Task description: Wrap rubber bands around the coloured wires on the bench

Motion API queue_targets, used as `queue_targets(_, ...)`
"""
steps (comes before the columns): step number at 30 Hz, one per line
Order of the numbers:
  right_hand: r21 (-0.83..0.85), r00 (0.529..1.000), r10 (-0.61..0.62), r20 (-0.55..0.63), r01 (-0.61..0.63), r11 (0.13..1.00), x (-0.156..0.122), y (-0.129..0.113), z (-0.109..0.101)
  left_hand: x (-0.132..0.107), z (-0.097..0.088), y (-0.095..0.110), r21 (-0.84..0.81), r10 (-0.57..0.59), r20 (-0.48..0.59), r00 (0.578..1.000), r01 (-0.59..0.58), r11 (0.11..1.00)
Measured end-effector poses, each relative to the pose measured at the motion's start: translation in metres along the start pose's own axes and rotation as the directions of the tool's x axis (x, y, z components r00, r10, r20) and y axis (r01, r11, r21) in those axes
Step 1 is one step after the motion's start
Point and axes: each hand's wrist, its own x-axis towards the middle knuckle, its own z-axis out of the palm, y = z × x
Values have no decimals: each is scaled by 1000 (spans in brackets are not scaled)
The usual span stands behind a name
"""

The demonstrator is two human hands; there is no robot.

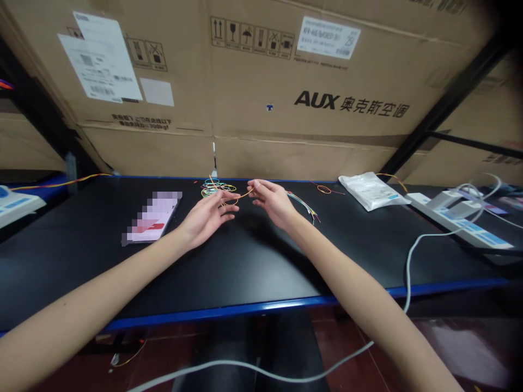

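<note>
A thin orange wire (245, 194) stretches between my two hands above the black table. My left hand (206, 216) is closed in a light pinch on it between thumb and forefinger, the other fingers loosely bent. My right hand (274, 202) pinches the wire's other side at its fingertips. Behind my left hand lies a tangled coil of thin coloured wires (209, 188), partly hidden by the fingers. To the right of my right hand, a bundle of cut wires (305, 204) rests on the table, its far part covered by the hand.
A phone (152, 218) lies left of my left hand. A small orange wire loop (324, 189), a white plastic packet (371, 190) and a power strip (457, 219) are on the right. A white cable (409, 261) hangs over the blue table edge (229, 312). A large cardboard box (253, 125) stands behind.
</note>
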Motion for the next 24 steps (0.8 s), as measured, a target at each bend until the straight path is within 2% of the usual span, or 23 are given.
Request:
queue_targets(4,135,997,51,55,-58,989,2,3,-2,-1,6,-1,218,96,63,993,-108,970)
queue_targets(7,232,997,62,56,-74,970,5,5,-1,3,13,-4,429,233,112,966,-259,865)
queue_targets(9,299,997,68,42,-78,951,6,4,-1,8,21,-7,463,272,133,953,-303,833)
queue_targets(13,424,998,56,-7,-47,905,9,0,-7,19,32,-12,306,177,30,984,-178,935)
queue_targets(16,480,1000,-1,-31,16,877,12,-4,-12,22,32,-11,121,93,-67,993,-85,989)
queue_targets(20,493,1000,6,-19,4,870,11,-5,-12,20,26,-8,-59,6,-108,994,-13,998)
queue_targets(24,504,992,126,-17,-101,858,7,-2,-5,17,28,-2,-181,26,-126,992,-49,982)
